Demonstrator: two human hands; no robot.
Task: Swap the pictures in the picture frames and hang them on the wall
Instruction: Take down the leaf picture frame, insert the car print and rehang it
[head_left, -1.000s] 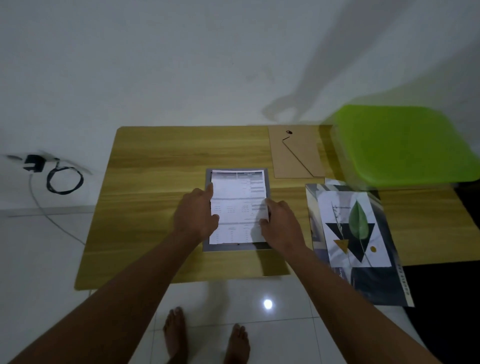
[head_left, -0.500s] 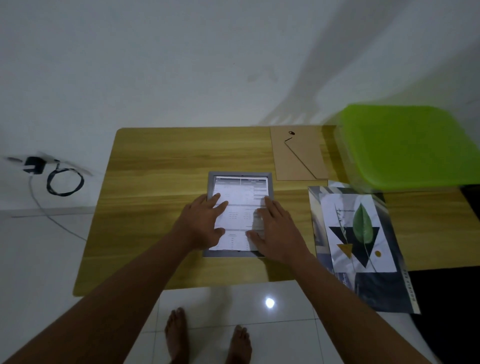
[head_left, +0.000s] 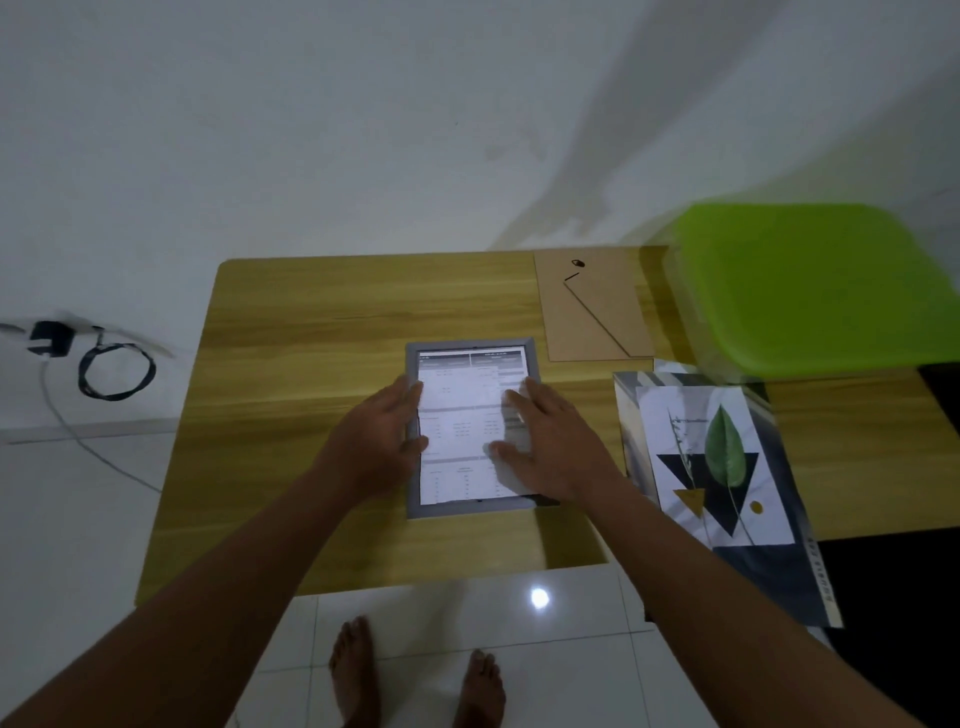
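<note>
A grey rectangular picture frame (head_left: 470, 431) lies flat at the centre of the picture on the light wooden bench (head_left: 311, 374), with a white printed sheet (head_left: 462, 415) set inside it. The left hand (head_left: 382, 441) rests along the frame's left edge, fingers (head_left: 410, 387) stretched out and loose, gripping nothing. The right hand (head_left: 550, 441) lies flat on the sheet's right side, fingers spread. To the right, a leaf print on white paper (head_left: 711, 457) sits on a dark sheet (head_left: 779, 571). Toward the upper right lies the brown cardboard backing board (head_left: 592, 306), beside a lime-green plastic lid (head_left: 810, 286). Bare feet (head_left: 356, 670) stand on white tiles below.
</note>
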